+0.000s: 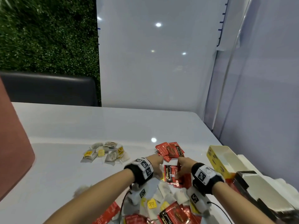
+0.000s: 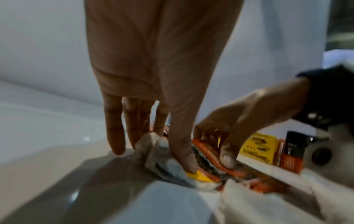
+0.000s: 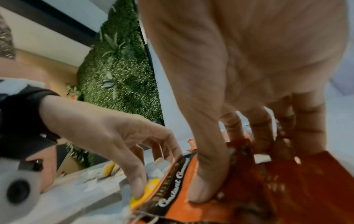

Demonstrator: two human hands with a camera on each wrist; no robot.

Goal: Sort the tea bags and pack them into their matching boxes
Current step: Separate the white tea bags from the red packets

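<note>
Left wrist view: left hand (image 2: 153, 84) pinches white tea bag (image 2: 162, 165); right hand (image 2: 247, 118) grips red sachet (image 2: 208, 154) on tabletop (image 2: 47, 151). Yellow box (image 2: 257, 149) nearby.

Table (image 1: 80, 126): white, glossy, smooth, mirrors the ceiling lights. Red sachets (image 1: 172, 174): shiny foil-like film, creased. White tea bags (image 1: 110, 156): matt, porous paper with yellow paper tags. Yellow box (image 1: 217, 164) and black-red box (image 1: 242, 181): printed cardboard. Wrist bands (image 1: 140, 172): black matt fabric. Wall panel (image 1: 153, 62): glossy white. Hedge wall (image 1: 48, 34): rough, leafy.
</note>
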